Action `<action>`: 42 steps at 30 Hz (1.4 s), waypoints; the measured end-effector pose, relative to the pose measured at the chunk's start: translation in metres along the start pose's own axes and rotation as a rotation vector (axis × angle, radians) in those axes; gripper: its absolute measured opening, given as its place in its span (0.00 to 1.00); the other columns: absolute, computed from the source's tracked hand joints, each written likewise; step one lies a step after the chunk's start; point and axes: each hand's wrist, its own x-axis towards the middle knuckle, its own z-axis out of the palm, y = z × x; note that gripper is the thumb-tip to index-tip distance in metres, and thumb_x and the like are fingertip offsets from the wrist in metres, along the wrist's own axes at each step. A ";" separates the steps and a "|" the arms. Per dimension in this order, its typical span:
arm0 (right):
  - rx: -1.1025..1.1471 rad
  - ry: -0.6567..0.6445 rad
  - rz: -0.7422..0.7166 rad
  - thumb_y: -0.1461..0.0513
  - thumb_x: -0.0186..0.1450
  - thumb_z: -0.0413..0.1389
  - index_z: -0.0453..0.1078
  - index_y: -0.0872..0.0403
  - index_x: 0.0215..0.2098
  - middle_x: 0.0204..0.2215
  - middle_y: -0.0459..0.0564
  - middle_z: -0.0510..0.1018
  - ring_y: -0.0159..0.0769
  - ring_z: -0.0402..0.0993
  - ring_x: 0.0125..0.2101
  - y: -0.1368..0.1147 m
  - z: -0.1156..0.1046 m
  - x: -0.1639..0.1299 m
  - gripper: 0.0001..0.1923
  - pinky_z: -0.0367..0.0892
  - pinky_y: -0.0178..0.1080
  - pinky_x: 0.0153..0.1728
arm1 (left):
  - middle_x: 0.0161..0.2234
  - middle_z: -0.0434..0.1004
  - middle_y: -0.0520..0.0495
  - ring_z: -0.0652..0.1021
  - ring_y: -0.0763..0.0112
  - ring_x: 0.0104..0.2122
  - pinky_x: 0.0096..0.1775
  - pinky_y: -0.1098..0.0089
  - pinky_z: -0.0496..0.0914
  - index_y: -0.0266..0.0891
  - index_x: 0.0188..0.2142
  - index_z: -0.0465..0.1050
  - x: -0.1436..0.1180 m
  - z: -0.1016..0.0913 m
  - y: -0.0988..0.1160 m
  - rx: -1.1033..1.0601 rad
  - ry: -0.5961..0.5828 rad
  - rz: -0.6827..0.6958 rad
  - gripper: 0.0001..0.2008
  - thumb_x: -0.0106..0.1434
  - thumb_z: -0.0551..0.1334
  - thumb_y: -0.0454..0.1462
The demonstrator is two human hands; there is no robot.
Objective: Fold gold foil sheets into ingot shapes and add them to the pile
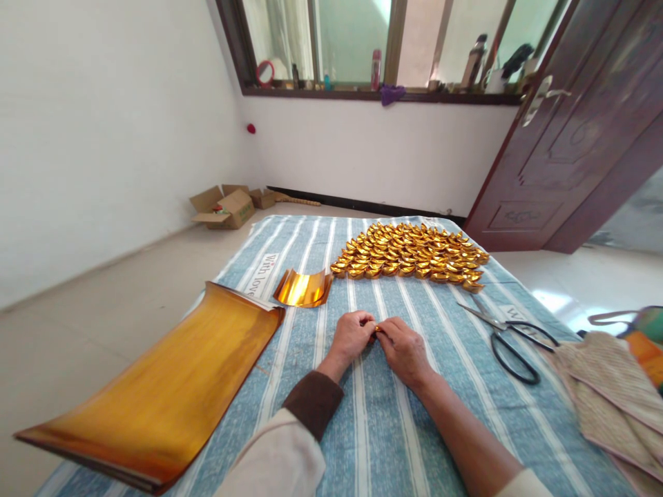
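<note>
My left hand point(351, 338) and my right hand point(401, 348) meet over the striped blue cloth point(373, 428), both pinching a small piece of gold foil paper point(376, 327) between the fingertips. Most of that piece is hidden by my fingers. Beyond my hands lies a curled gold foil sheet point(303, 288). Farther back, several folded gold paper ingots point(411, 257) lie in tight rows. A large stack of gold foil sheets point(155, 386) rests at my left, overhanging the cloth's edge.
Black-handled scissors point(505, 338) lie to the right of my hands. Folded fabric and a bag point(616, 393) sit at the right edge. An open cardboard box point(225, 206) stands on the floor by the far wall; a dark wooden door point(574, 138) stands open on the right.
</note>
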 end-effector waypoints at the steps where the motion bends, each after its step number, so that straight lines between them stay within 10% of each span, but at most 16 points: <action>1: 0.004 0.004 0.002 0.65 0.69 0.49 0.73 0.53 0.34 0.32 0.49 0.75 0.33 0.72 0.33 0.000 0.000 0.000 0.11 0.65 0.32 0.36 | 0.19 0.73 0.54 0.74 0.74 0.19 0.27 0.75 0.68 0.37 0.25 0.75 0.000 0.000 0.000 0.000 -0.001 0.000 0.07 0.54 0.58 0.32; 42: 0.028 0.053 0.017 0.64 0.67 0.51 0.71 0.52 0.34 0.32 0.49 0.75 0.34 0.72 0.33 0.004 -0.002 -0.003 0.07 0.64 0.33 0.36 | 0.19 0.74 0.52 0.74 0.73 0.19 0.25 0.74 0.67 0.36 0.24 0.75 -0.001 -0.001 0.002 -0.070 0.021 -0.013 0.09 0.55 0.59 0.38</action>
